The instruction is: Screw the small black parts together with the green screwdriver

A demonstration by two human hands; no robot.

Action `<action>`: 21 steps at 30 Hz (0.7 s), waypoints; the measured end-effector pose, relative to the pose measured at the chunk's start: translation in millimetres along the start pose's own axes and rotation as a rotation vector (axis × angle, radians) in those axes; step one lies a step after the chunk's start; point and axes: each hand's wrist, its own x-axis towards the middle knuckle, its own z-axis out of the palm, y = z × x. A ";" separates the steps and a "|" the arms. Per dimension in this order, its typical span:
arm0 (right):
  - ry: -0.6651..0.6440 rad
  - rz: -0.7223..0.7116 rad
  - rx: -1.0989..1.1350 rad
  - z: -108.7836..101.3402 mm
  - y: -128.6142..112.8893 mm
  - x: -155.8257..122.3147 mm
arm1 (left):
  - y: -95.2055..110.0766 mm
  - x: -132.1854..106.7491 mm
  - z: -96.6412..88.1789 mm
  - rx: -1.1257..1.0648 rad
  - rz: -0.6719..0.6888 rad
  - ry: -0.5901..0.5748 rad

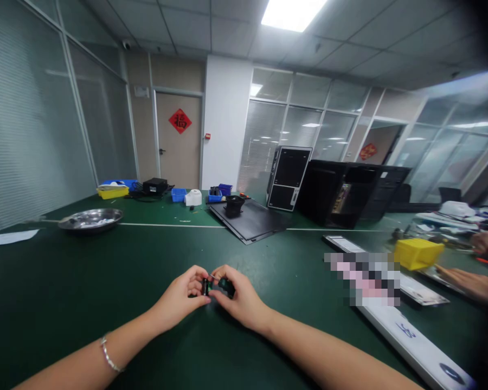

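I have: left hand (pixel 183 290) closed, gripping small black part (pixel 205 286) | right hand (pixel 239 292) closed on its other end, fingers hiding its shape | part held between both hands over green bench (pixel 85 281) | co-worker's hand (pixel 469 284) near yellow bin (pixel 418 253)

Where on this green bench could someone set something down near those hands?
The left hand and right hand hold a small black part. Open green bench lies left of them, below the steel dish, and beyond them, up to the black panel. It is crowded along the far edge around the black computer cases, and at right around the yellow bin.
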 end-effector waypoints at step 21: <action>-0.023 0.020 -0.010 2.2 3.4 2.0 | -4.1 1.1 0.3 0.028 -0.031 0.001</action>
